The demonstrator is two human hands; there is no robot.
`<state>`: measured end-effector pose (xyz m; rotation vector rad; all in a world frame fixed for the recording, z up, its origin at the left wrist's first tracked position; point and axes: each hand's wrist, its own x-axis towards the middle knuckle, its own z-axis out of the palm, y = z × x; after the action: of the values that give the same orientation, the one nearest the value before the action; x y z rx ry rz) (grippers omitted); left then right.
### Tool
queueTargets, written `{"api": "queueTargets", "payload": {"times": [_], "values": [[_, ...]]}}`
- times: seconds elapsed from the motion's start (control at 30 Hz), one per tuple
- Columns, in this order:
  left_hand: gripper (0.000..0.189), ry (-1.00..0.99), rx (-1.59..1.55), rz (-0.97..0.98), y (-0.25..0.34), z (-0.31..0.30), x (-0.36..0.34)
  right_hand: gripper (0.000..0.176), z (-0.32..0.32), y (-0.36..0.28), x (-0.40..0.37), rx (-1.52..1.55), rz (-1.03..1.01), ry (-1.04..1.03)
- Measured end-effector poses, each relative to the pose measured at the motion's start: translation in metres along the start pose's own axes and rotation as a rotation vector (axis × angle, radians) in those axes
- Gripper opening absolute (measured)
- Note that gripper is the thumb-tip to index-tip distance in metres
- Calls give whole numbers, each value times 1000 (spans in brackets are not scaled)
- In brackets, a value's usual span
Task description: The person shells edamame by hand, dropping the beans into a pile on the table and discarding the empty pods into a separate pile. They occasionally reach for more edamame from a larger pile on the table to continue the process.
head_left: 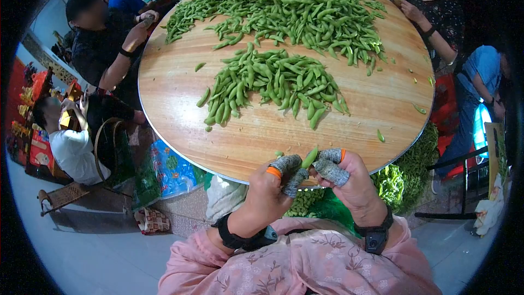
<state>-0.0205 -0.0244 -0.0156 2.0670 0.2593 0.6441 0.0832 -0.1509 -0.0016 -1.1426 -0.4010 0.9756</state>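
Note:
A green soybean pod [310, 157] is pinched upright between my two hands, just over the table's near edge. My left hand [266, 192] is closed on the pod from the left, with grey knitted finger sleeves and an orange band on its fingers. From the other side, my right hand [356, 184] has its sleeved thumb and finger closed at the pod; the exact contact is partly hidden. Beyond my hands lies a small heap of soybean pods [273, 84] on the round wooden table [180, 98]. A much larger pod pile [295, 11] covers the far side.
A loose pod [380, 135] lies to the right on the table. Below the edge are a green heap [417, 169] on the right and a blue plastic bag [172, 169] on the left. Several people sit around, including one in black [98, 49] and one in white [79, 150].

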Motion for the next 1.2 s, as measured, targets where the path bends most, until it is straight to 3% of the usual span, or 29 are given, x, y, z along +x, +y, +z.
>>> {"api": "queueTargets", "payload": {"times": [0.2,0.47,0.7,0.8,0.87,0.97,1.2], "values": [[18,-15,66,21,3,-1,1,9,-1,4,2,-75,-16,17],[22,-88,-3,-94,-8,5,-2,10,2,16,8,-142,-87,132],[22,-153,307,144,6,-10,10,10,2,4,0,-155,-65,120],[14,-225,202,127,-1,-10,9,10,2,0,0,-202,-54,52],[8,-340,-41,-24,-2,-11,9,10,2,0,-1,-3,-29,-33],[8,-323,-176,-56,-3,-9,8,10,2,1,-3,52,-3,-39],[7,-351,-118,-45,-5,-9,7,10,-2,2,-5,-64,22,-24]]}}
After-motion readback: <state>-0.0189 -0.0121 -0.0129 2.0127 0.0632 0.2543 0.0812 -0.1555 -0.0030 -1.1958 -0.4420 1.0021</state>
